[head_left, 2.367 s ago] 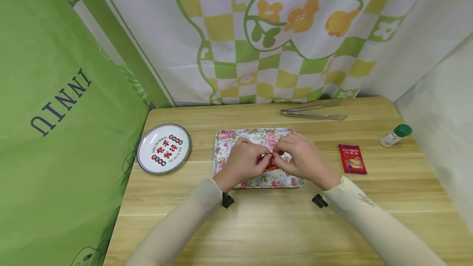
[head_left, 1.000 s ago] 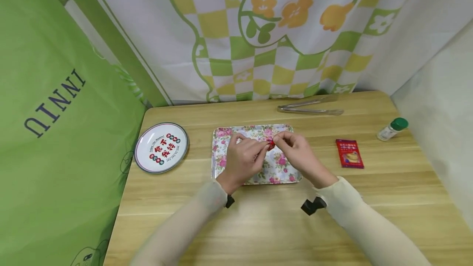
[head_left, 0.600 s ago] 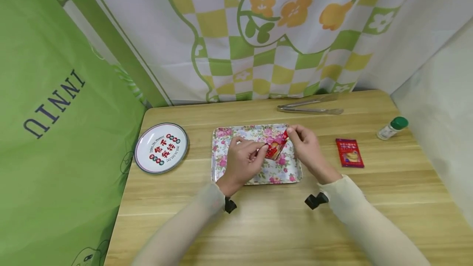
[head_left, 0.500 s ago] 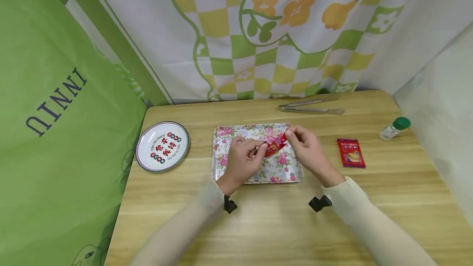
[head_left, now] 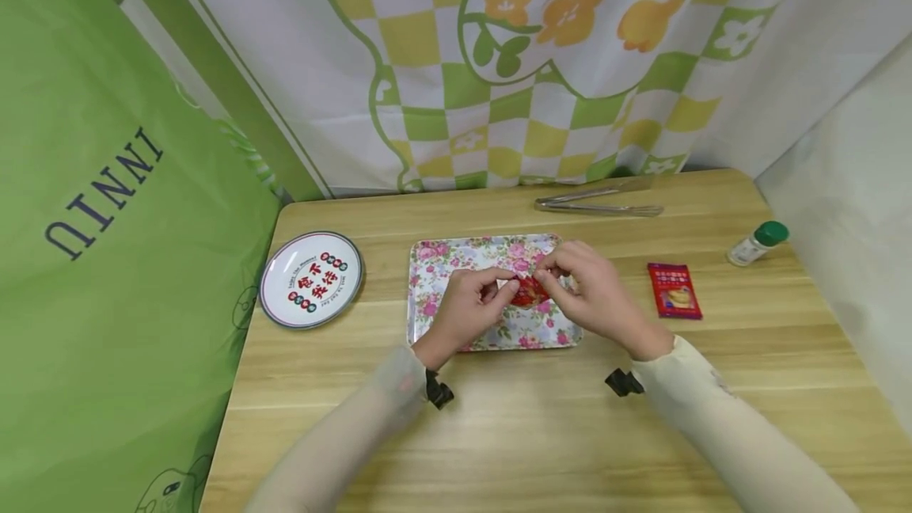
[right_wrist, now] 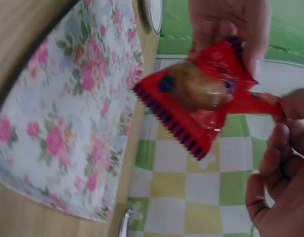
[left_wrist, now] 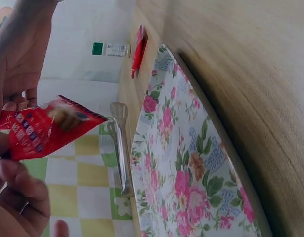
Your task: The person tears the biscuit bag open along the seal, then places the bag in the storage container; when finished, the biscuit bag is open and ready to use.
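Between my hands is a red snack packet (head_left: 527, 293) with serrated ends and a clear window. A round, pale brown biscuit-like piece (right_wrist: 194, 88) shows through the window. My left hand (head_left: 470, 299) pinches the packet's left edge between thumb and fingers. My right hand (head_left: 587, 287) pinches the other side; in the right wrist view a narrow red strip (right_wrist: 258, 103) runs from the packet to its fingertips. Both hands hold the packet above a floral tray (head_left: 549, 332), which lies flat on the table. In the left wrist view the packet (left_wrist: 48, 131) tilts, well above the tray.
A second red packet (head_left: 674, 291) lies right of the tray. Beyond it is a small green-capped bottle (head_left: 757, 244), lying tilted. Metal tongs (head_left: 598, 209) rest behind the tray. On the left sits a white plate (head_left: 274, 283) with red lettering; a patterned curtain (head_left: 499, 125) hangs behind the table.
My right hand moved right, away from the left, stretching the packet's corner out, then came back closer. The packet now sits bunched between both hands. The left hand has barely moved.
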`<action>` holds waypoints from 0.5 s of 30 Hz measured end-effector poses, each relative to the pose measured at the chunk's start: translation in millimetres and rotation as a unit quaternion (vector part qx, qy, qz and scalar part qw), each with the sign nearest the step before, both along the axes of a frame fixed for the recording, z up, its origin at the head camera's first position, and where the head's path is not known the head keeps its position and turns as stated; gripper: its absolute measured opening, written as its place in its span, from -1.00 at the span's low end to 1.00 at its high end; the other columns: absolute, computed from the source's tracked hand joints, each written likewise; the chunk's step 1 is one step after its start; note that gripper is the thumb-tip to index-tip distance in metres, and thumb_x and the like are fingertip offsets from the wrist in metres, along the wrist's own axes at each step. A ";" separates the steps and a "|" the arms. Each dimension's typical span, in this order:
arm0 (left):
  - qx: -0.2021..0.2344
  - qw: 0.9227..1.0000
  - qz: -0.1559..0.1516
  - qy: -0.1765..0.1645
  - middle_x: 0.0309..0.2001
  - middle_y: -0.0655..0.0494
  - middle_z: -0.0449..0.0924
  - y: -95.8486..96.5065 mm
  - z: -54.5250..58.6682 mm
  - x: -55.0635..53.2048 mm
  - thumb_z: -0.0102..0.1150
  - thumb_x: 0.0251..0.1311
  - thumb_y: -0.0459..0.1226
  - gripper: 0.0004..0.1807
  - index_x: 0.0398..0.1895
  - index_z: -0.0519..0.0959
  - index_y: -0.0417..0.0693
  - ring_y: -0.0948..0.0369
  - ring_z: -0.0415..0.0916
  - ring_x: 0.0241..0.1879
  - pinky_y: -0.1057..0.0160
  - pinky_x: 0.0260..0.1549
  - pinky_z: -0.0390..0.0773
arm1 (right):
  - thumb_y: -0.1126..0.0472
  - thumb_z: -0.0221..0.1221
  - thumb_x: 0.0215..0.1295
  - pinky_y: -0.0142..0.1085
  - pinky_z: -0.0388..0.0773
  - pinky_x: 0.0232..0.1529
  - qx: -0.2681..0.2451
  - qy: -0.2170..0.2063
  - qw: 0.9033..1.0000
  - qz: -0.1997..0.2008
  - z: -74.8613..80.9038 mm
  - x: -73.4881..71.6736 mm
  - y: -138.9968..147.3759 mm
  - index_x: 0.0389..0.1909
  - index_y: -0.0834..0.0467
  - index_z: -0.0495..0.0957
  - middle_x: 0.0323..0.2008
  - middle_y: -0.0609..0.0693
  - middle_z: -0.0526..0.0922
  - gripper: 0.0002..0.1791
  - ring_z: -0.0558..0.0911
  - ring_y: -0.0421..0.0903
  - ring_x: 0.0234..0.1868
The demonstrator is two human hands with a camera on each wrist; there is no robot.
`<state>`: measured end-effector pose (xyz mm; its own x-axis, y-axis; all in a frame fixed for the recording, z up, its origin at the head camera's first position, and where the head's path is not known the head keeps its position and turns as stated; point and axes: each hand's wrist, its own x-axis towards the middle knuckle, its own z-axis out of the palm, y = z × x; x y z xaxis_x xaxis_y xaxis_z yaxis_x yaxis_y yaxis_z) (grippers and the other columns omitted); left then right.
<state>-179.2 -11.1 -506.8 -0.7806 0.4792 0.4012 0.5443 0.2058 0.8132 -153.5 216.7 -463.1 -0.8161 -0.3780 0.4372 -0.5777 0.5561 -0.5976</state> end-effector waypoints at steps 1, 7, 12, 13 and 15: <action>-0.012 1.000 -0.003 -0.014 -0.78 0.27 0.24 0.0 -0.5 0.6 0.18 0.45 -0.19 -0.80 -0.09 0.75 -0.05 0.32 0.09 -0.80 0.33 -0.73 0.22 | 0.20 0.23 0.46 -0.17 0.42 -0.16 0.014 0.000 1.000 0.008 1.7 -1.3 0.6 -0.26 0.07 0.65 -0.30 -0.23 0.56 -0.93 0.49 -0.22 -0.24; -0.078 0.995 -0.010 -0.064 -0.73 0.27 0.37 2.2 -3.9 4.3 0.15 0.44 -0.21 -0.78 -0.03 0.70 -0.08 0.32 0.18 -0.78 0.32 -0.65 0.35 | 0.20 0.25 0.42 -0.06 0.37 -0.12 0.077 -0.030 0.996 0.027 7.9 -6.2 4.3 -0.28 0.01 0.64 -0.28 -0.21 0.58 -0.95 0.51 -0.15 -0.19; -0.134 0.983 -0.032 -0.120 -0.68 0.30 0.51 4.8 -8.9 8.3 0.11 0.42 -0.17 -0.83 -0.07 0.63 0.01 0.31 0.32 -0.78 0.34 -0.68 0.36 | 0.18 0.26 0.39 -0.10 0.43 -0.19 0.106 -0.050 0.992 0.044 4.2 -11.4 6.2 -0.35 -0.01 0.64 -0.31 -0.21 0.57 -0.91 0.53 -0.15 -0.25; -0.145 0.980 -0.037 -0.130 -0.67 0.30 0.55 5.7 -10.8 8.9 0.10 0.41 -0.17 -0.83 -0.07 0.62 0.03 0.31 0.36 -0.78 0.33 -0.68 0.37 | 0.17 0.28 0.38 -0.13 0.44 -0.23 0.109 -0.052 0.991 0.051 1.5 -12.8 6.4 -0.36 -0.02 0.64 -0.33 -0.21 0.56 -0.91 0.52 -0.15 -0.29; -0.163 0.975 -0.046 -0.145 -0.63 0.30 0.61 7.4 -13.8 9.9 0.08 0.42 -0.17 -0.84 -0.08 0.60 0.05 0.31 0.40 -0.76 0.31 -0.59 0.42 | 0.16 0.30 0.37 -0.18 0.45 -0.29 0.113 -0.065 0.990 0.061 -6.4 -15.2 7.2 -0.37 -0.01 0.64 -0.34 -0.22 0.53 -0.90 0.52 -0.13 -0.33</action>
<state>-169.3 -3.7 -520.6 -0.7868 0.6170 -0.0164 0.3287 0.4414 0.8349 -168.7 223.8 -469.4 -0.8021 -0.5531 0.2250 -0.5753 0.6148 -0.5396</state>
